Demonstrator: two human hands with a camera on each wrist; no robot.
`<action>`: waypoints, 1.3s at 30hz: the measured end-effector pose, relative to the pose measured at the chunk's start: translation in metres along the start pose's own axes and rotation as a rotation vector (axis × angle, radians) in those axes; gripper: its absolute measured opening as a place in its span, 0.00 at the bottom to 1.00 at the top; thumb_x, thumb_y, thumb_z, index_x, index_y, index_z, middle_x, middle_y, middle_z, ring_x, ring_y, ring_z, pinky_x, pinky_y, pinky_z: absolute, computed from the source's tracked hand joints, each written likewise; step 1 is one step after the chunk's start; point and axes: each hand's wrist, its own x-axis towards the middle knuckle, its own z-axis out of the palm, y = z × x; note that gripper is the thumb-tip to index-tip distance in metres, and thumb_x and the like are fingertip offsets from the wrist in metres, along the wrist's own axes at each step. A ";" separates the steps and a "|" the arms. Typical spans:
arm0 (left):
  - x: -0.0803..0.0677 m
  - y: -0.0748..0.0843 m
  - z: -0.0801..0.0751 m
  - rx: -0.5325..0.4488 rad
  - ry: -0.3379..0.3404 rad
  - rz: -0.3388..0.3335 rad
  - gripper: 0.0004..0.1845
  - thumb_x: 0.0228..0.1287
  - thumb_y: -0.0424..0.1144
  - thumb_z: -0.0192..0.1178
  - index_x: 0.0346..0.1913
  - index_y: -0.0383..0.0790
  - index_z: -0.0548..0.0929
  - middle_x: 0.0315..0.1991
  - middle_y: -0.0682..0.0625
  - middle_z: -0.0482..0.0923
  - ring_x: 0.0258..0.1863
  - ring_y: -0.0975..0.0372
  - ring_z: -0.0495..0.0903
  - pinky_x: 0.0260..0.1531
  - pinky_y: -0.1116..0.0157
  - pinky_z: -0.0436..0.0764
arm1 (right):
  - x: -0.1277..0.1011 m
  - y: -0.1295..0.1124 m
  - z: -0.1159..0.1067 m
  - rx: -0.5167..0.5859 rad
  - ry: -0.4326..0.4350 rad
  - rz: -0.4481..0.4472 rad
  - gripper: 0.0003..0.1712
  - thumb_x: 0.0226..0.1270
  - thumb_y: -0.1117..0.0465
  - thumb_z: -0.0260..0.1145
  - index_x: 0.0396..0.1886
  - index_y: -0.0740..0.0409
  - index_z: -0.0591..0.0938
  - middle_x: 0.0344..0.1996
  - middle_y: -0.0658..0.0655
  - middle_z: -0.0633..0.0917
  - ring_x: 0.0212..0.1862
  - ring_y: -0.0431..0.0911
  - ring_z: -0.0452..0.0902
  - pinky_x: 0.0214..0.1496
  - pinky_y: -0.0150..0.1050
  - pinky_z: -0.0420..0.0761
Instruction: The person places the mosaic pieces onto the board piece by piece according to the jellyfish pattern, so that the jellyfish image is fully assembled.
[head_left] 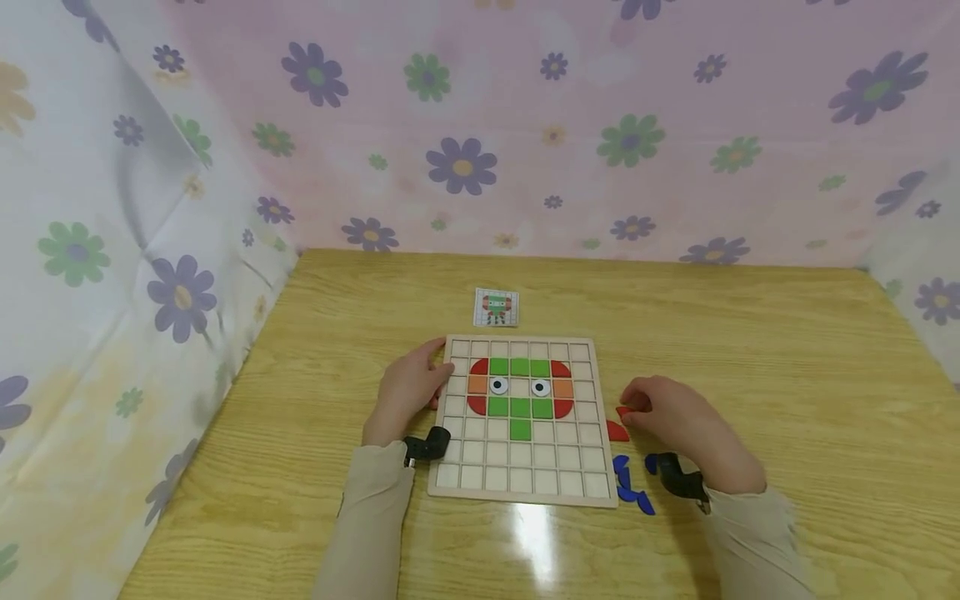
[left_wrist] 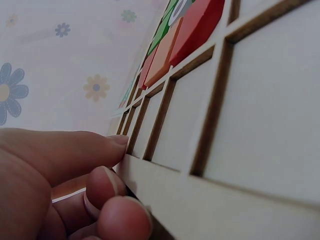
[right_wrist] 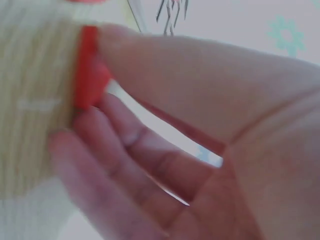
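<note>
The wooden grid board (head_left: 522, 480) lies flat on the table, with red, green and orange tiles and two eye tiles (head_left: 540, 387) set in its upper cells. At its left edge, my left hand (head_left: 408, 387) grips the rim, thumb on top and curled fingers against the side. Off the right edge, my right hand (head_left: 675, 421) pinches a small red tile (right_wrist: 89, 72) between thumb and fingertips. Another red tile, rounded (head_left: 617, 432), lies beside the board below that hand. A bit of red also shows under the left hand.
Several blue tiles (head_left: 625, 475) lie near the board's lower right corner, some under the right wrist camera (head_left: 678, 477). A small picture card (head_left: 496, 307) with a similar figure lies behind the board. Flowered cloth (head_left: 525, 167) hangs around the table.
</note>
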 end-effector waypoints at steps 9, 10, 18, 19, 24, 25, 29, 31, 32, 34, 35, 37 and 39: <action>0.000 -0.001 -0.001 0.000 0.005 0.012 0.26 0.62 0.46 0.53 0.64 0.52 0.64 0.14 0.51 0.74 0.10 0.61 0.74 0.16 0.65 0.70 | 0.004 -0.010 0.005 0.005 0.013 -0.039 0.15 0.55 0.60 0.66 0.42 0.59 0.78 0.33 0.51 0.79 0.36 0.46 0.73 0.40 0.45 0.73; 0.000 -0.001 -0.001 0.002 0.006 0.014 0.26 0.62 0.46 0.53 0.64 0.52 0.64 0.14 0.51 0.74 0.10 0.61 0.74 0.16 0.66 0.69 | 0.003 -0.011 0.005 0.011 0.005 -0.047 0.15 0.55 0.60 0.66 0.43 0.59 0.78 0.33 0.51 0.79 0.37 0.46 0.73 0.40 0.46 0.73; 0.001 -0.001 -0.001 0.012 0.004 0.004 0.26 0.62 0.46 0.53 0.64 0.53 0.64 0.14 0.51 0.74 0.10 0.60 0.74 0.16 0.65 0.69 | 0.004 -0.012 0.007 0.023 0.011 -0.034 0.11 0.57 0.63 0.63 0.42 0.58 0.79 0.32 0.51 0.78 0.35 0.45 0.72 0.39 0.44 0.73; 0.001 -0.001 0.000 0.009 0.005 0.005 0.26 0.62 0.46 0.53 0.64 0.53 0.64 0.14 0.51 0.74 0.10 0.60 0.74 0.16 0.65 0.70 | 0.004 -0.012 0.007 0.020 0.015 -0.029 0.11 0.57 0.64 0.63 0.42 0.57 0.79 0.32 0.51 0.78 0.35 0.45 0.72 0.39 0.44 0.73; 0.000 0.000 0.000 -0.011 0.000 -0.010 0.27 0.62 0.46 0.54 0.64 0.53 0.64 0.14 0.51 0.74 0.10 0.60 0.74 0.14 0.65 0.69 | 0.005 -0.011 0.007 0.021 0.026 -0.018 0.11 0.58 0.63 0.63 0.41 0.56 0.79 0.33 0.51 0.79 0.35 0.45 0.72 0.39 0.45 0.73; 0.000 0.000 0.000 -0.012 -0.002 -0.011 0.27 0.62 0.46 0.54 0.64 0.53 0.63 0.14 0.51 0.74 0.10 0.60 0.74 0.14 0.65 0.69 | 0.005 -0.011 0.007 0.023 0.029 -0.018 0.11 0.58 0.62 0.63 0.41 0.56 0.79 0.33 0.51 0.79 0.36 0.45 0.72 0.39 0.45 0.73; 0.001 0.000 0.000 -0.016 -0.001 -0.001 0.27 0.62 0.46 0.53 0.64 0.53 0.64 0.15 0.51 0.74 0.10 0.60 0.73 0.15 0.65 0.70 | 0.005 -0.011 0.007 0.035 0.043 -0.019 0.12 0.57 0.59 0.65 0.41 0.57 0.79 0.33 0.51 0.79 0.35 0.45 0.72 0.38 0.44 0.73; 0.001 0.001 0.000 -0.020 0.004 0.002 0.27 0.62 0.46 0.53 0.64 0.53 0.64 0.15 0.51 0.74 0.10 0.60 0.74 0.15 0.65 0.70 | 0.006 -0.011 0.006 0.034 0.053 -0.020 0.13 0.56 0.59 0.65 0.41 0.57 0.79 0.33 0.51 0.79 0.35 0.45 0.72 0.38 0.44 0.73; 0.001 0.001 0.000 -0.022 0.006 0.003 0.27 0.62 0.46 0.53 0.64 0.53 0.64 0.15 0.51 0.74 0.10 0.60 0.74 0.15 0.65 0.70 | 0.006 -0.010 0.006 0.034 0.056 -0.017 0.13 0.57 0.58 0.65 0.42 0.58 0.79 0.33 0.52 0.79 0.35 0.45 0.72 0.38 0.44 0.73; 0.001 0.001 0.000 -0.024 0.006 -0.002 0.26 0.62 0.46 0.54 0.64 0.53 0.64 0.15 0.51 0.74 0.10 0.60 0.74 0.14 0.65 0.70 | 0.006 -0.010 0.005 0.032 0.060 -0.011 0.14 0.57 0.58 0.64 0.42 0.58 0.78 0.33 0.52 0.79 0.35 0.45 0.72 0.38 0.44 0.73; 0.001 0.000 0.000 -0.023 0.005 -0.006 0.26 0.62 0.46 0.54 0.64 0.53 0.64 0.14 0.51 0.74 0.10 0.60 0.74 0.14 0.66 0.70 | 0.006 -0.009 0.006 0.032 0.060 -0.008 0.14 0.57 0.58 0.64 0.42 0.58 0.78 0.33 0.52 0.79 0.34 0.45 0.72 0.38 0.44 0.73; 0.001 0.000 0.000 -0.019 0.002 -0.014 0.26 0.62 0.46 0.53 0.64 0.53 0.64 0.14 0.51 0.74 0.10 0.60 0.74 0.14 0.66 0.70 | 0.006 -0.009 0.006 0.027 0.063 -0.007 0.15 0.57 0.57 0.64 0.42 0.58 0.78 0.33 0.52 0.79 0.34 0.46 0.71 0.38 0.44 0.72; 0.001 0.000 0.000 -0.017 -0.001 -0.016 0.26 0.62 0.46 0.53 0.64 0.53 0.64 0.14 0.51 0.74 0.10 0.60 0.74 0.15 0.66 0.70 | 0.006 -0.008 0.007 0.025 0.062 -0.016 0.15 0.56 0.57 0.65 0.42 0.58 0.78 0.33 0.52 0.78 0.35 0.46 0.71 0.38 0.45 0.72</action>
